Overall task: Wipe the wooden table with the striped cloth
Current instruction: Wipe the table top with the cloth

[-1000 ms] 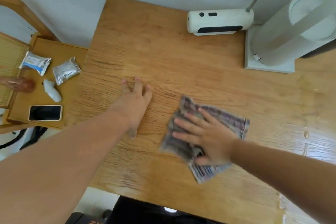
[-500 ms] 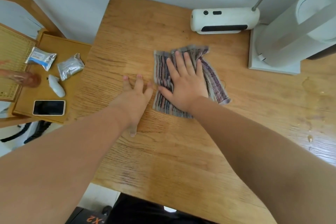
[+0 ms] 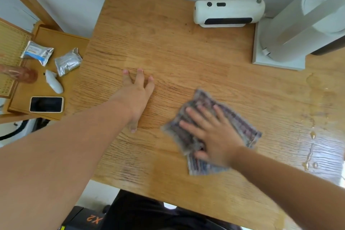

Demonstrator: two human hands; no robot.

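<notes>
The striped cloth (image 3: 240,123) lies crumpled on the wooden table (image 3: 168,43), right of centre and toward the near edge. My right hand (image 3: 212,134) presses flat on the cloth with fingers spread, covering its middle; both are motion-blurred. My left hand (image 3: 137,95) rests palm-down on the bare wood to the left of the cloth, fingers apart, holding nothing.
A white device (image 3: 228,13) and a white cylindrical appliance on a square base (image 3: 280,59) stand at the table's back right. Wet streaks (image 3: 311,134) shine at the right. A lower side table (image 3: 46,43) on the left holds a phone (image 3: 46,104), two foil packets and a small white bottle.
My right hand has swept the cloth from the table's middle, near the white device, back toward me and to the right. My left hand has stayed in place.
</notes>
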